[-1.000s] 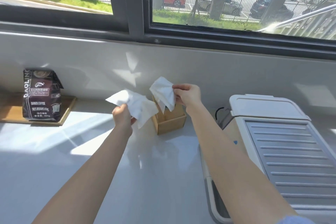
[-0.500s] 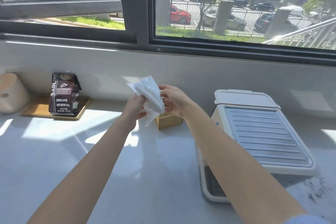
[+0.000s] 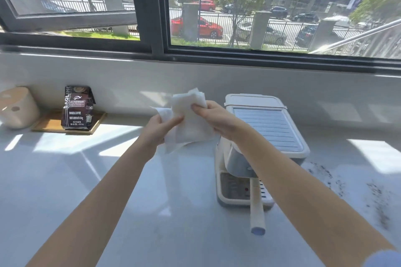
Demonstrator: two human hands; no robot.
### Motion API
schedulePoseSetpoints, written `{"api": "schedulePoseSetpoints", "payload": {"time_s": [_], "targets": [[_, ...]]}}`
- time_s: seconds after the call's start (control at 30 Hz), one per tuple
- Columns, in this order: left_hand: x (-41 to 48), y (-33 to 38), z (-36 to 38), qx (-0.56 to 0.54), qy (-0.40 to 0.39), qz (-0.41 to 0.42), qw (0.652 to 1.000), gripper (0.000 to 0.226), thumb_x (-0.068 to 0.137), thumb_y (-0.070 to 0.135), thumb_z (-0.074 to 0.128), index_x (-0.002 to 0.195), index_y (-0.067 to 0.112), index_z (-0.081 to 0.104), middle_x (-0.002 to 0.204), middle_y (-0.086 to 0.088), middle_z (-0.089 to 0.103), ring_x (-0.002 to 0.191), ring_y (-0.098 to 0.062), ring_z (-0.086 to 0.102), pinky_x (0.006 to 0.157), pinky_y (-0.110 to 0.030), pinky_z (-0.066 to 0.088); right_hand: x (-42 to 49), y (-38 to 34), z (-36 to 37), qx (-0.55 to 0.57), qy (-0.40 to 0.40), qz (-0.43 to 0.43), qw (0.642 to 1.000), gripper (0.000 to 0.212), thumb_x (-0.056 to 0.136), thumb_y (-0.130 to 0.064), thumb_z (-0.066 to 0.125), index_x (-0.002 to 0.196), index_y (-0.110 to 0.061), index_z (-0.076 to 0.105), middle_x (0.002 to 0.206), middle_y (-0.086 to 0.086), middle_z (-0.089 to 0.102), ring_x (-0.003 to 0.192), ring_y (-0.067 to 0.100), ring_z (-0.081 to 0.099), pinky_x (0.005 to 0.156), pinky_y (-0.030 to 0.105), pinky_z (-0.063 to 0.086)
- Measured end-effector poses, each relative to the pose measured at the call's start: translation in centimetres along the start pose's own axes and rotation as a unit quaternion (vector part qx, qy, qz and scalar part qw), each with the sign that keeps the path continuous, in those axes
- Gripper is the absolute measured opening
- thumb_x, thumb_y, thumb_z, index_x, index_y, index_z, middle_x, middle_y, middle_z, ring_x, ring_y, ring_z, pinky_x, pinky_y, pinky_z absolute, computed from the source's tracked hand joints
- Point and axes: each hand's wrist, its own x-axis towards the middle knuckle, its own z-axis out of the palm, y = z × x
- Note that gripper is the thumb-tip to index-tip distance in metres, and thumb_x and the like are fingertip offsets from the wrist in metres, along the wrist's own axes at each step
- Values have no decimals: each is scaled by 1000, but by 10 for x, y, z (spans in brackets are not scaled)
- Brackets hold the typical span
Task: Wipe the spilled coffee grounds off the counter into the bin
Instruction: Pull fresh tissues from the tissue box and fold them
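Note:
Both hands hold white paper tissues (image 3: 191,119) together above the white counter (image 3: 108,180), in front of the window wall. My left hand (image 3: 158,130) grips the lower left part of the tissues and my right hand (image 3: 214,117) pinches the upper right part. Dark coffee grounds (image 3: 373,193) lie scattered on the counter at the far right, beyond the coffee machine (image 3: 269,130). No bin is in view. The tissues and hands hide the wooden tissue box.
The white coffee machine stands right of my hands, its portafilter handle (image 3: 257,212) pointing toward me. A dark coffee bag (image 3: 77,107) stands on a wooden tray (image 3: 50,124) at the back left, beside a round white container (image 3: 16,107).
My hands, each holding a tissue a second ago, have come together and now hold the tissues as one stack. The view has pulled back, showing the grounds at right.

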Motion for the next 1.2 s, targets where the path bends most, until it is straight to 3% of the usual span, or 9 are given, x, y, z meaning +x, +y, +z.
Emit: {"api": "schedulePoseSetpoints", "payload": {"time_s": [0.2, 0.3, 0.43, 0.67, 0.77, 0.83, 0.9, 1.03, 1.2], "targets": [[-43, -1, 63, -29, -87, -25, 995, 34, 87, 23, 62, 121, 20, 59, 105, -1, 69, 90, -17, 67, 67, -28, 56, -81, 15, -52, -42, 61, -38, 997, 12, 92, -9, 59, 103, -11, 63, 93, 1, 68, 77, 7, 67, 70, 23, 56], [-63, -3, 103, -54, -127, -33, 990, 42, 77, 24, 66, 119, 22, 60, 114, -5, 68, 101, -23, 65, 83, -37, 54, -125, 28, -82, -54, 100, -18, 993, 25, 90, -14, 62, 114, -5, 61, 108, 11, 69, 92, 19, 66, 83, 35, 54], [-85, -9, 163, -60, -182, -61, 980, 37, 78, 22, 64, 114, 24, 63, 111, -3, 70, 98, -20, 67, 89, -38, 50, -186, 40, -123, -56, 109, -14, 992, 18, 93, -13, 57, 107, -9, 66, 95, 0, 69, 86, 11, 64, 78, 24, 51], [-124, -31, 265, -77, -196, -110, 971, 25, 89, 9, 48, 97, 21, 68, 82, 1, 74, 72, -16, 69, 58, -24, 53, -292, 56, -179, -19, 104, -7, 994, 21, 92, -8, 58, 112, -12, 65, 94, -1, 69, 81, 8, 67, 67, 23, 53], [-141, -39, 304, -98, -243, -106, 959, 24, 90, 19, 51, 107, 14, 68, 96, -3, 72, 87, -17, 68, 71, -28, 56, -331, 64, -193, 23, 11, 49, 998, 34, 88, -12, 63, 122, -12, 58, 105, 10, 67, 93, 22, 65, 75, 36, 53], [-152, -43, 324, -88, -261, -113, 955, 22, 88, 30, 55, 94, 21, 73, 85, 0, 70, 79, -16, 66, 63, -26, 53, -350, 74, -195, -49, -16, 75, 996, 25, 89, -10, 63, 114, -13, 62, 102, 9, 67, 91, 20, 64, 73, 31, 50], [-161, -48, 338, -81, -275, -153, 946, 32, 91, 42, 46, 89, 26, 73, 82, 0, 66, 78, -18, 61, 61, -26, 48, -365, 86, -195, -150, -2, 74, 986, 12, 91, -9, 60, 101, -11, 67, 92, 2, 68, 83, 13, 64, 72, 26, 50], [-174, -64, 352, -78, -326, -180, 925, 53, 84, 64, 43, 122, 30, 60, 122, -5, 64, 112, -23, 59, 93, -39, 45, -381, 107, -194, -202, 67, 86, 973, 16, 89, -19, 60, 81, -14, 73, 77, 1, 68, 73, 10, 61, 67, 24, 48], [-182, -75, 358, -47, -335, -152, 929, 44, 75, 25, 67, 117, 18, 59, 101, -2, 66, 91, -18, 63, 72, -28, 50, -381, 126, -194, -232, 141, 53, 961, 16, 81, -13, 65, 96, -11, 60, 67, -1, 58, 62, 11, 52, 62, 26, 43]]}}
